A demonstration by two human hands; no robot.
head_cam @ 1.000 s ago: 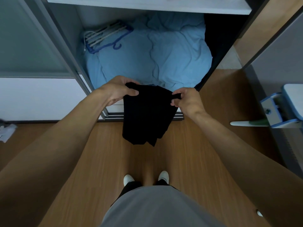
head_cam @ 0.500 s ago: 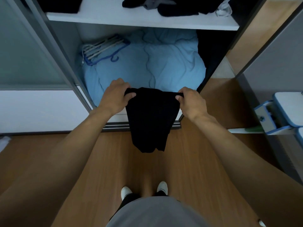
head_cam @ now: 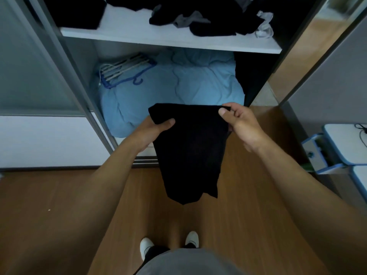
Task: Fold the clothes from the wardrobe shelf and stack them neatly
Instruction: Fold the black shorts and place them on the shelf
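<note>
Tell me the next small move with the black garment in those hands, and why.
Probably raise the black garment and lay it on the bare part of the shelf to finish folding. The left hand and right hand pinch its top corners, and it hangs loose above the floor with nothing under it to fold against.

clothes pile (head_cam: 208,20) on the shelf (head_cam: 158,39); below it, hangers (head_cam: 123,70) left on the duvet (head_cam: 178,86) (floor level).
</note>
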